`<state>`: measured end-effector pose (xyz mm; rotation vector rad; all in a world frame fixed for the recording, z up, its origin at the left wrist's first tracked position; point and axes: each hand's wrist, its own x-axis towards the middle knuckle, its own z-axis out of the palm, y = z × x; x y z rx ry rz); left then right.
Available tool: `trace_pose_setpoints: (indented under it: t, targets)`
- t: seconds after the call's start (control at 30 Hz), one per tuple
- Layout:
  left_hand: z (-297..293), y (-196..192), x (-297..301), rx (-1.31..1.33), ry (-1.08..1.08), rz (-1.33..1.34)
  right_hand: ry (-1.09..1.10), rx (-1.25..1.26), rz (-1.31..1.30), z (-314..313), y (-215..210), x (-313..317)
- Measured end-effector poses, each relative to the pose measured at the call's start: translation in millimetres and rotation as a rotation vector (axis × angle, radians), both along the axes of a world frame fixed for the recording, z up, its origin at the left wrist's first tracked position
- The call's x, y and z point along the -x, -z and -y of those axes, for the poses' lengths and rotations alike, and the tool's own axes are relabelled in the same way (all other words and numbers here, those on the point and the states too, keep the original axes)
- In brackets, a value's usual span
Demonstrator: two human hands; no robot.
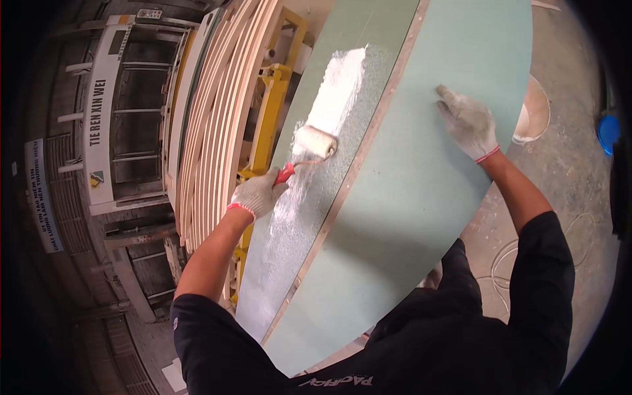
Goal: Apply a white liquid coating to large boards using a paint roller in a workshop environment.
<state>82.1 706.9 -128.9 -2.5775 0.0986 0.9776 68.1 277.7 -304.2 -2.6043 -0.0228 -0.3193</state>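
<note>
The left grip (258,192), a hand in a pale glove, is closed around the red handle (285,174) of a paint roller (315,140). This roller rests on the darker green panel (355,23), where white paint (339,82) makes a dense patch beyond it and thinner traces nearer to the person. The right grip (469,122), equally gloved, is over the pale green panel (375,217); whether it presses, I cannot tell. Between both panels runs a narrow strip (386,99).

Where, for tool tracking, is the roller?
Head view, near centre: the roller touches white coating left of the brown strip, held by the left hand.
</note>
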Motion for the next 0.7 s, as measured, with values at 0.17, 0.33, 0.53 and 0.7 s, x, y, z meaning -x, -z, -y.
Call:
trace_pose_setpoints:
  t: [0.17,0.33,0.53,0.7]
  targets:
    - [66,67,-104,0.347,0.027,0.382,-0.026,0.025,-0.063,-5,-8,10]
    - [153,76,-177,0.459,-0.175,0.376,-0.014,-0.004,0.07,-13,3,11]
    - [22,53,-73,0.242,0.121,0.243,-0.007,-0.008,0.13,-2,5,12]
    - [-77,-27,41,-0.134,-0.082,0.017,0.012,0.007,0.136,-2,6,0]
